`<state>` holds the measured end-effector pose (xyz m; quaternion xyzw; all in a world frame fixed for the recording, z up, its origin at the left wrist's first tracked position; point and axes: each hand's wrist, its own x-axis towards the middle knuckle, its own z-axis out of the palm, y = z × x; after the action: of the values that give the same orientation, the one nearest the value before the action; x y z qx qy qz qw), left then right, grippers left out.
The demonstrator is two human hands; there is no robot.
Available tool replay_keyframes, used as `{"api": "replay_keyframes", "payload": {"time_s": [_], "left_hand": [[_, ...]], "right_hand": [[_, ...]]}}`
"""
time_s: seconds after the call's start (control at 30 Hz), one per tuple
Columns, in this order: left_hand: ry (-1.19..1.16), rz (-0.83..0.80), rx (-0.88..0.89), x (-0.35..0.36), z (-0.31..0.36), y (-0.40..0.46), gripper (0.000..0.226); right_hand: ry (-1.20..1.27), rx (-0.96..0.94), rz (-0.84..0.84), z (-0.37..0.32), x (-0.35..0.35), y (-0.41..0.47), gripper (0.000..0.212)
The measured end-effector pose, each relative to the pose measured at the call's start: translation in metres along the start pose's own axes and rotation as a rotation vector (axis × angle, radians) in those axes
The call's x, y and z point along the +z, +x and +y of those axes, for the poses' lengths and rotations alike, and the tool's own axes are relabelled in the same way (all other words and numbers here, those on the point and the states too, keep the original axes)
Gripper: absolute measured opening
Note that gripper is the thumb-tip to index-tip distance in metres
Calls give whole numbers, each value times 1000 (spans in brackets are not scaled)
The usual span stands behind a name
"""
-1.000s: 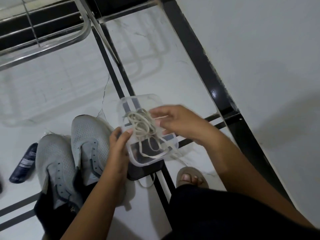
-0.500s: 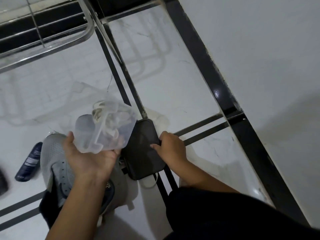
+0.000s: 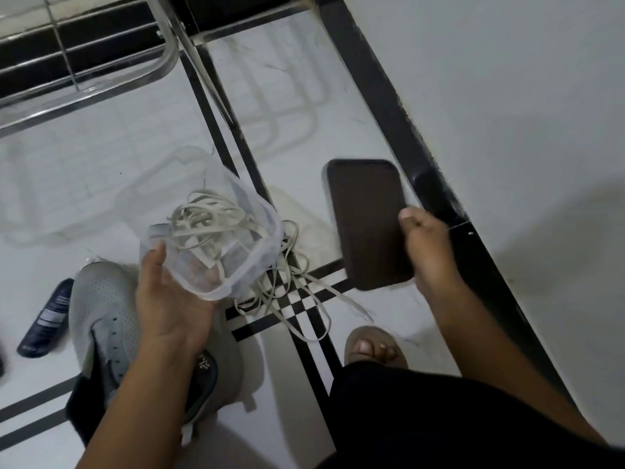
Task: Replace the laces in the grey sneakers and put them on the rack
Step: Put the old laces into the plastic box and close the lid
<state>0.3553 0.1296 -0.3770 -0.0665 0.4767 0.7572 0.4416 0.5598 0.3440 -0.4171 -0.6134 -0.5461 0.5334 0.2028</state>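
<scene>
A clear plastic container (image 3: pixel 236 252) lies tipped in my left hand (image 3: pixel 169 292), palm up with the thumb on its edge. Pale laces (image 3: pixel 206 218) spill out of it in a tangle, and several loops (image 3: pixel 304 292) lie on the tiled floor. My right hand (image 3: pixel 429 245) grips a black phone (image 3: pixel 368 225) by its lower right edge, lifted above the floor. A grey sneaker (image 3: pixel 101 313) without laces lies under my left forearm. The metal rack (image 3: pixel 88 86) stands at the top left.
A dark blue bottle (image 3: pixel 47 319) lies on the floor left of the sneaker. My sandalled foot (image 3: pixel 375 346) rests near the laces. A black skirting strip (image 3: pixel 399 113) runs diagonally along the white wall on the right. Dark cloth covers my knee at the bottom.
My left hand carried the container left and tilted it, and laces have spilled onto the floor. My right hand let go of the laces, gripped the black phone and lifted it to the right.
</scene>
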Motion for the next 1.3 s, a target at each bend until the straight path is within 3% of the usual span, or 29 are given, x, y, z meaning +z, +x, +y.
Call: {"api": "replay_keyframes", "payload": {"time_s": [0.07, 0.13, 0.2, 0.27, 0.33, 0.4, 0.6, 0.77, 0.93, 1.03, 1.17, 1.3], "left_hand": [[96, -40, -23, 3, -6, 4, 61], [176, -40, -91, 9, -16, 9, 65], [238, -14, -171, 21, -30, 12, 80], [326, 27, -185, 38, -44, 13, 83], [439, 10, -195, 54, -55, 11, 86], [495, -30, -240, 68, -61, 9, 91], [631, -102, -271, 81, -72, 6, 112], [737, -92, -259, 73, -76, 13, 104], [667, -23, -297, 71, -77, 14, 110], [683, 1, -303, 72, -80, 13, 121], [737, -66, -256, 78, -78, 8, 111], [829, -91, -271, 78, -78, 4, 123]], "right_hand": [[237, 121, -27, -7, -13, 7, 26], [328, 110, -153, -17, -11, 7, 29], [175, 13, -235, -25, 1, 1, 40], [-144, -112, -246, -26, 12, -1, 35], [-392, -217, -215, -24, 18, -2, 31], [-473, -273, -138, -23, 17, -4, 35], [-506, -182, 12, -19, 12, -9, 34], [-452, -107, 17, -13, 20, -14, 36], [-365, -42, 12, -16, 19, -13, 29], [-481, -107, 53, -17, 22, -15, 28], [-619, -192, 152, -14, 31, -23, 31], [-704, -178, 181, -10, 35, -24, 31]]}}
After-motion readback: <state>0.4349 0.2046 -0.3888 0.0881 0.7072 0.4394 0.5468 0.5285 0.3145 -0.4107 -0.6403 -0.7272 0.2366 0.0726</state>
